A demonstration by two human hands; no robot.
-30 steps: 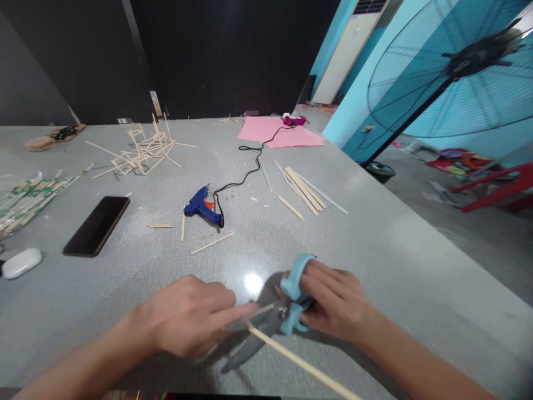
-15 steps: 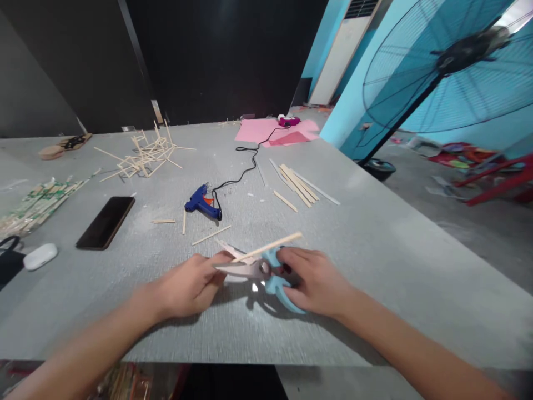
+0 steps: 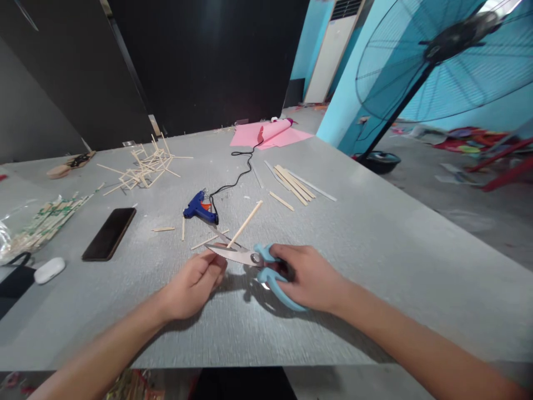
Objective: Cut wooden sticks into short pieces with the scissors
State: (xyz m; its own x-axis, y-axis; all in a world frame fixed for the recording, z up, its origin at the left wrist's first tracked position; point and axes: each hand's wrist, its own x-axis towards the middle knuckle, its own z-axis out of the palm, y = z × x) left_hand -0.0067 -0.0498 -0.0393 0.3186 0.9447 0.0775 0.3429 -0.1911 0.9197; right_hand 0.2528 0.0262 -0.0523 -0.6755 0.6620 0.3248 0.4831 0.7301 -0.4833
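Stick (image 3: 245, 223) in left hand (image 3: 195, 284), parted scissors (image 3: 255, 258) in right hand (image 3: 310, 278)

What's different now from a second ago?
The scissors in the right hand have turned, tips slanting forward instead of back, and the stick at the blades now points forward too. Part of the pink paper has curled up. The left hand remains by the blades; the glue gun and phone lie as before.

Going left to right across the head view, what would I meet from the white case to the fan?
White case → phone → left hand → raised wooden stick → right hand → standing fan.
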